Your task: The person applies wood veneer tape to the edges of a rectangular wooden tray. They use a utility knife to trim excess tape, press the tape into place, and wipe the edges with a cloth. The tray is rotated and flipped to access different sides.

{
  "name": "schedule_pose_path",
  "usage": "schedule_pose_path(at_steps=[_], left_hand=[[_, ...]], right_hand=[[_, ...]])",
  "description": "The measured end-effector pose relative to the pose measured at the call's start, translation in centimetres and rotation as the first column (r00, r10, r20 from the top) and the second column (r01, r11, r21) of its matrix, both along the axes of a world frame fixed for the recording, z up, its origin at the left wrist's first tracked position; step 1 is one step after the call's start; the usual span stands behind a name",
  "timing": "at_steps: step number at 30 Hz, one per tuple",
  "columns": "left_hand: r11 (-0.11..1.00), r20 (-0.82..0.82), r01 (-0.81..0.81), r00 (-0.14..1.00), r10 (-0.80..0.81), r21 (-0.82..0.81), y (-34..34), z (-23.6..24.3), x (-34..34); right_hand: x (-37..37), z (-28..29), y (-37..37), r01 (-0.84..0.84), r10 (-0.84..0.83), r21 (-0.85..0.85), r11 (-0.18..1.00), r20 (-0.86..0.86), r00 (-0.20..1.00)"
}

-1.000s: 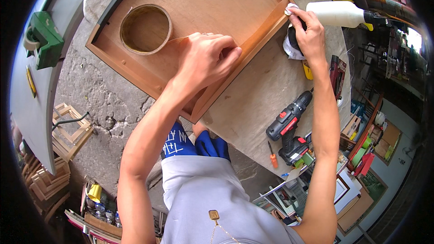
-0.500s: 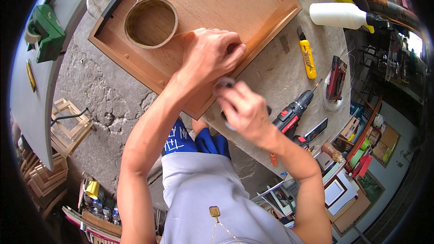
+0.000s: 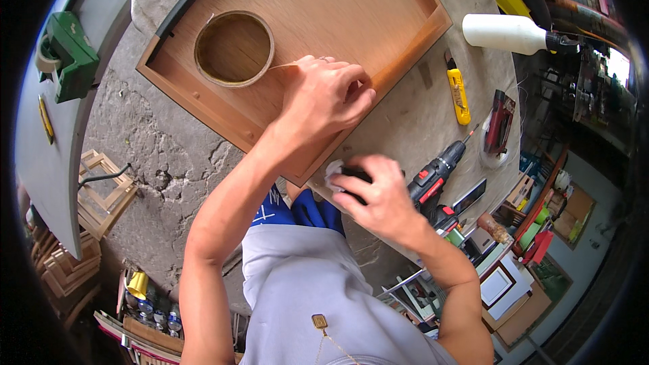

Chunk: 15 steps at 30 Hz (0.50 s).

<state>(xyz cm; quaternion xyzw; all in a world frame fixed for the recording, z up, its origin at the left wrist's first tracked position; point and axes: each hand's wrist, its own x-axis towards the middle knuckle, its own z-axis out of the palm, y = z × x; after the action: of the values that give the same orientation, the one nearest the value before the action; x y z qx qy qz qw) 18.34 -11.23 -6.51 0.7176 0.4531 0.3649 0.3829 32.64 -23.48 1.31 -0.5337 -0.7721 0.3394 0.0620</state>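
A shallow wooden tray-like frame [image 3: 331, 13] spans the top. On its bare panel rests a round roll [image 3: 234, 47] with a thin strip trailing to my left hand [image 3: 328, 94]. That hand's fingers are curled closed on the strip near the frame's right side; the fingertips are partly hidden. Below the frame's lower corner, my right hand [image 3: 375, 196] grips a crumpled white cloth [image 3: 334, 173] together with a dark object that is mostly hidden. Just beside it on the worktop lie a black-and-red drill [image 3: 433, 176] and, farther up, a yellow utility knife [image 3: 458, 94].
A white bottle [image 3: 500, 34] lies at the upper right, above a dark red tool [image 3: 499, 122] and a phone [image 3: 471, 196]. At left, a grey board [image 3: 57, 182] holds a green tape dispenser [image 3: 71, 57]; stacked wooden frames [image 3: 108, 196] and a cluttered rack [image 3: 514, 277] surround the floor.
My right hand has moved from the upper right side of the frame down and leftward with the cloth, uncovering the yellow knife. My left hand remains closed, slightly shifted rightward.
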Motion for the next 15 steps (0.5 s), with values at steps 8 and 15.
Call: schedule_pose_path(at_steps=[8,15], left_hand=[[0.998,-0.225,-0.066,0.972,0.07,0.024,-0.9,0.7,2.2],[0.997,-0.29,-0.066,0.954,0.076,0.042,-1.2,1.1,2.4]], right_hand=[[5.0,0.5,13.7,-0.254,0.102,0.489,0.835,0.316,0.943],[5.6,-0.4,16.6,-0.49,0.429,0.249,0.836,0.261,0.865]])
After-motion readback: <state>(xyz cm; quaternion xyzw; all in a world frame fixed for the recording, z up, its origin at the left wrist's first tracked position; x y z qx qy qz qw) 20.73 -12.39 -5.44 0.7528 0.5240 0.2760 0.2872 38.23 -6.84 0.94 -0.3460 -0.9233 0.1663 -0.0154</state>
